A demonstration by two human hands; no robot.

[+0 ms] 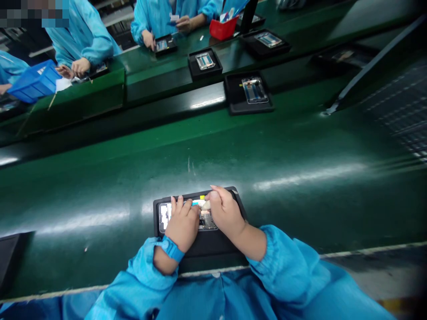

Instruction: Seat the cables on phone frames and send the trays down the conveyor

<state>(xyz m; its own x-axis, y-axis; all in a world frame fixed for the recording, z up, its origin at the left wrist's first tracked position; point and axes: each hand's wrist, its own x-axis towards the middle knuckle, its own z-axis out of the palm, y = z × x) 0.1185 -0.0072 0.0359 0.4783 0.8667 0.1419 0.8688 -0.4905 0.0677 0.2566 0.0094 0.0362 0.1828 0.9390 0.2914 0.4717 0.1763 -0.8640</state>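
A phone body [207,222] with bare circuit parts lies in a black foam tray [213,250] right in front of me. My left hand [183,222], with a blue wrist strap [172,250], rests over the phone's left half, fingers stretched out and holding nothing. On the right side, my right hand [228,213] is closed in a pinch above the phone. From it a small pale pointed piece [206,205] sticks out toward the parts; its kind is not clear. A yellow tab [202,197] shows at the phone's upper edge.
The green bench [133,178] stretches to both sides. Beyond it, black trays with phone bodies [255,90] sit along the line. A red bin [224,28] and a blue bin [35,82] stand opposite, where co-workers' hands [80,66] are busy. A dark tray [11,255] is at the left edge.
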